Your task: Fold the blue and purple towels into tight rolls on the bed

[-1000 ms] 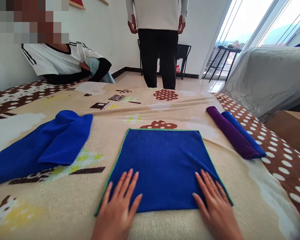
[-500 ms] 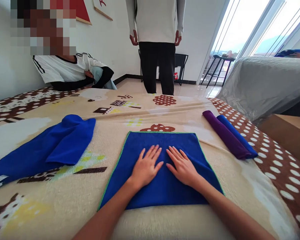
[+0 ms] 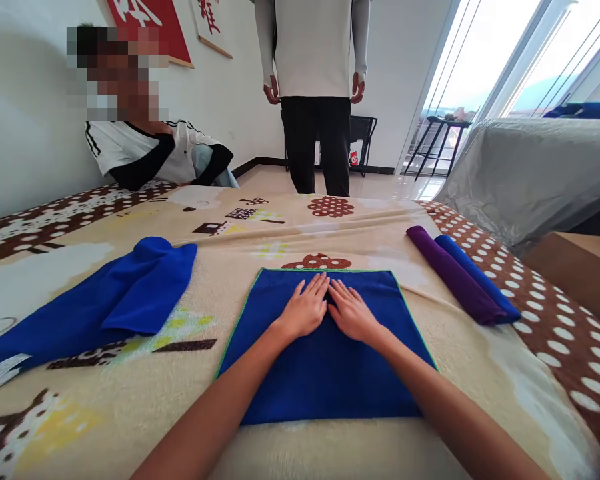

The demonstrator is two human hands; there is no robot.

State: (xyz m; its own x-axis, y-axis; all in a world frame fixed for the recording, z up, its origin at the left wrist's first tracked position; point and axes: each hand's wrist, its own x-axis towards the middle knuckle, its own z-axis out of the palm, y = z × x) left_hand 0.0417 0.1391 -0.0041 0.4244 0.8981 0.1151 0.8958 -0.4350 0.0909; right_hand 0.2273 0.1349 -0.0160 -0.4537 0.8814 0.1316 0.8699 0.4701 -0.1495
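A blue towel (image 3: 330, 380) with green-stitched edging lies spread flat in front of me, its far edge near my fingertips. My left hand (image 3: 306, 307) rests palm down on its upper middle, fingers stretched out. Beside it my right hand (image 3: 351, 309) also lies flat on the cloth, and the two hands almost touch at the thumbs and fingertips. Neither hand grips the fabric. To the left lies a loosely bunched blue towel (image 3: 145, 290) with a white label (image 3: 9, 369). On the right, a rolled purple towel (image 3: 453, 273) lies alongside a rolled blue towel (image 3: 480, 280).
A patterned beige blanket (image 3: 140, 413) with a brown dotted border (image 3: 555, 327) covers the surface. One person (image 3: 153, 153) leans at the far left edge; another person (image 3: 315, 60) stands beyond the far edge. Plastic-covered furniture (image 3: 535, 167) and a cardboard box (image 3: 575, 273) stand at right.
Both hands have slid forward over the towel and closer together, toward its far edge. The view has tipped up slightly. The person at left has shifted an arm.
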